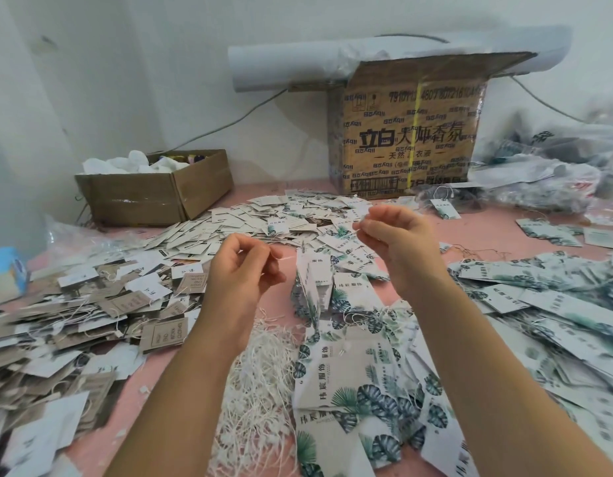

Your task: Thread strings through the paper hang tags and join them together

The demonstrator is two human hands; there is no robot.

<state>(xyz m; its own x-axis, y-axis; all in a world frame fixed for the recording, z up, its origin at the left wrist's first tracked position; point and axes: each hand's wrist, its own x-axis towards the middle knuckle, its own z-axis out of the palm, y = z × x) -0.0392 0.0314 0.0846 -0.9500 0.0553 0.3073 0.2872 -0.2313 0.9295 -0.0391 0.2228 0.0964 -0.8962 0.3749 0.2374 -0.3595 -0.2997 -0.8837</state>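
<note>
My left hand [241, 266] pinches one end of a thin white string [285, 258] above the pink table. My right hand [398, 241] is raised to the right and pinches the string's other end. A small bunch of leaf-printed white hang tags [319, 284] hangs on the string between the two hands, just above the table. A heap of loose white strings [260, 380] lies below my hands. Leaf-printed tags [374, 401] are piled in front and to the right.
Brown and white tags [102, 321] cover the left of the table, more small tags [291, 218] lie behind. A low open carton [153, 191] stands back left, a tall printed carton [406, 132] at the back, plastic bags of tags [546, 173] at the back right.
</note>
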